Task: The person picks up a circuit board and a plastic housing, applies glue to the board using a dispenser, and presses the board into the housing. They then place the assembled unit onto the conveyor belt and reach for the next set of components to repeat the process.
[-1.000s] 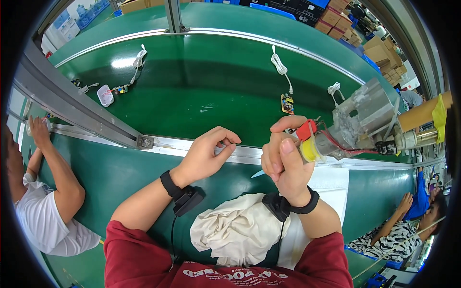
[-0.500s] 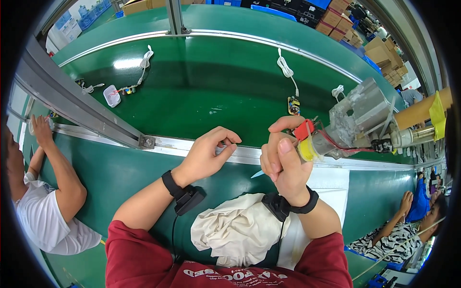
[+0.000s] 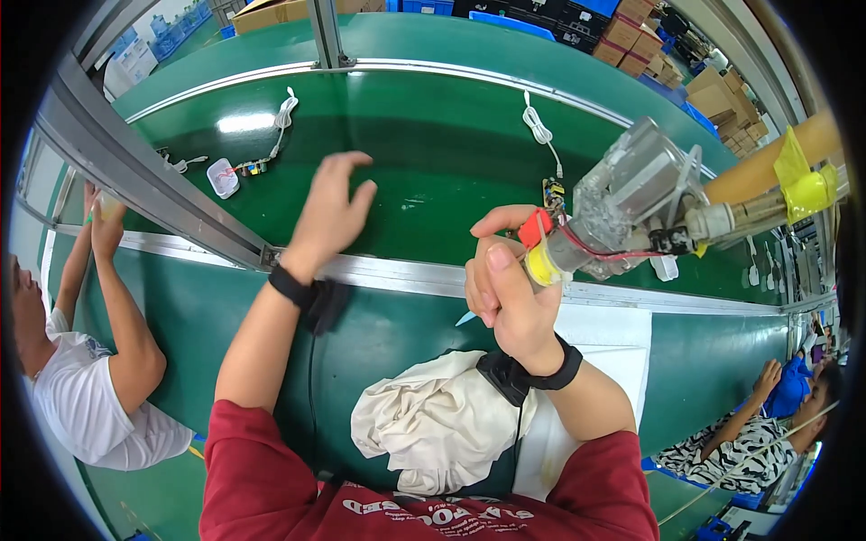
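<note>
My right hand is wrapped around the yellow-taped end of a hand tool with a red switch, thin wires and a barrel smeared with clear, glue-like lumps. The forefinger lies by the red switch. Below the hand a pale blue pointed tip shows; what it belongs to is hidden. My left hand reaches over the green belt, fingers apart, with nothing in it. To its left lie a small circuit board with a white cable and a white plastic housing. Another circuit board lies behind the tool.
A metal rail divides the belt from my worktop, and a metal post slants at left. A crumpled cream cloth and a white sheet lie before me. Co-workers sit at left and right.
My left hand has moved forward and left over the belt, its fingers spreading. My right hand and the tool have shifted slightly left. The parts at left have moved a little rightward in view.
</note>
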### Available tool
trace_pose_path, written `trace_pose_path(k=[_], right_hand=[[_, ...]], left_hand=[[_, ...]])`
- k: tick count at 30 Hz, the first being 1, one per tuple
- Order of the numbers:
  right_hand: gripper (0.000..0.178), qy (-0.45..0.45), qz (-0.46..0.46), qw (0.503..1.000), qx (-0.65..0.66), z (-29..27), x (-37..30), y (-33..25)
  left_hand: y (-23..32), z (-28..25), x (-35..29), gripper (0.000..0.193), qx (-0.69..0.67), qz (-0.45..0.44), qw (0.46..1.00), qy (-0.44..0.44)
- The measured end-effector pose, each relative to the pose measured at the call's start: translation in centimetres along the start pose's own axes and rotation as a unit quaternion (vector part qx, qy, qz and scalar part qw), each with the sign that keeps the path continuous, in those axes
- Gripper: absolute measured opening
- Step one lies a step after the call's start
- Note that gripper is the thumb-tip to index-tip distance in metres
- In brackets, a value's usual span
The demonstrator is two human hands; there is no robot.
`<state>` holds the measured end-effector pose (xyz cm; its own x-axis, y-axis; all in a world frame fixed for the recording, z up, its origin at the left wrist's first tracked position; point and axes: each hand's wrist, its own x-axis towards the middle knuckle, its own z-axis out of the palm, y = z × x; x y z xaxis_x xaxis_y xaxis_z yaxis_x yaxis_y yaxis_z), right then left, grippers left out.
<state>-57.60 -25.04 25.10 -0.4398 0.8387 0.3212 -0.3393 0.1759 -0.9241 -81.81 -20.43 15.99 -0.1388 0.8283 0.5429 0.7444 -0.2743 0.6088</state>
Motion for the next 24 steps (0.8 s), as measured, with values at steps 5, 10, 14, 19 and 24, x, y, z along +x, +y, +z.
trace_pose_path(k=[5, 10, 14, 19, 24], right_hand=[[0.021, -0.021, -0.006, 1.000, 0.009, -0.3, 0.0, 0.1], [0.020, -0.012, -0.005, 1.000, 0.009, -0.8, 0.0, 0.0], [0.019, -0.006, 0.001, 1.000, 0.011, -1.1, 0.0, -0.1], [0.019, -0.008, 0.006, 1.000, 0.013, -1.4, 0.1, 0.1], [0.020, -0.010, 0.006, 1.000, 0.014, -1.6, 0.1, 0.3]], left_hand=[[-7.1, -1.1, 2.7, 0.042, 0.437, -0.058, 0.892, 0.101], [-8.9, -1.4, 3.3, 0.030, 0.540, -0.201, 0.817, 0.005], [-7.8, -1.4, 3.8, 0.018, 0.512, -0.121, 0.850, -0.032], [-5.4, -1.0, 2.9, 0.015, 0.199, -0.085, 0.975, -0.060], [-5.0, -2.2, 1.7, 0.023, 0.348, 0.051, 0.932, -0.086]])
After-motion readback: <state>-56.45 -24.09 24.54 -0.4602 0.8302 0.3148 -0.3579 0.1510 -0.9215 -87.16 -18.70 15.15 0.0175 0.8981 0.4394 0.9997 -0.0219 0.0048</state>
